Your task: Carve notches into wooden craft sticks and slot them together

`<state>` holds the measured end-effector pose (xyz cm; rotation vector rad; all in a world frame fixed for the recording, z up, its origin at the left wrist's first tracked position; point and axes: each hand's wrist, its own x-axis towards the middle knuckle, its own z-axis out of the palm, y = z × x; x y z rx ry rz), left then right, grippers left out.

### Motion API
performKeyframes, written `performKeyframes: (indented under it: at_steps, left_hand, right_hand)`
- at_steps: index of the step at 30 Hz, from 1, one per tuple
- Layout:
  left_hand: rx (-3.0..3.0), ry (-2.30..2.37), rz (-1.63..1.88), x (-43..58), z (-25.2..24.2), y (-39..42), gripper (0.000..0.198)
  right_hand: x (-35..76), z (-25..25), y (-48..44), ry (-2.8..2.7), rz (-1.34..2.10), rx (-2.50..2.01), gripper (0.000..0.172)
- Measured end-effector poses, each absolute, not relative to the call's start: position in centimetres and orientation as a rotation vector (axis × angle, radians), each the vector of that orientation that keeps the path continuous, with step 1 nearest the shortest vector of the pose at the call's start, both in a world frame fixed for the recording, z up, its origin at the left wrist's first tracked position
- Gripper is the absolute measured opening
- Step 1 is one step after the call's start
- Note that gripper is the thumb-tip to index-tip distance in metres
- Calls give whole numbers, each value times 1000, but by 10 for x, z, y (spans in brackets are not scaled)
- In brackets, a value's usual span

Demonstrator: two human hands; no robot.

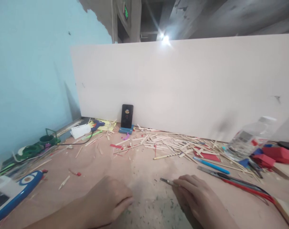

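My left hand (111, 198) rests low at the front of the table, its fingers curled in and the thumb against them; whatever may be inside is hidden. Across from it, my right hand (199, 197) is closed around a slim craft knife (167, 182), whose grey metal tip points left, just above the tabletop. Small dark shavings (162, 206) lie scattered on the table (144, 171) between both hands. Beyond my right hand lie a blue pen (212, 165) and a pair of scissors (242, 186) with red and black handles.
Thin wooden sticks (168, 141) are heaped along the white partition (158, 86). A black phone (127, 116) stands on a blue holder (126, 130). A glue gun (97, 124) lies back left. A clear plastic bottle (249, 140) and red blocks (278, 155) are right; a blue-and-white case (18, 197) is left.
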<state>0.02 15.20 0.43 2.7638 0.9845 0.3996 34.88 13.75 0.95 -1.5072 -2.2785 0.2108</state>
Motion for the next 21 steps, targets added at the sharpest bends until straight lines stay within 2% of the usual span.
performKeyframes:
  at_steps: [7,15,19,21]
  left_hand:
    - [2732,920,498,-3,-1,151,35]
    - [2758,927,564,0,-8,147,39]
    - [2784,910,581,3,-13,146,37]
    - [2797,903,576,4,-16,146,36]
  right_hand:
    - [356,24,141,-2184,123,-1666,31]
    - [367,38,148,-2043,4,-1848,29]
    - [363,58,182,-2131,-5,-1841,20]
    - [361,68,212,-2174,-9,-1859,27]
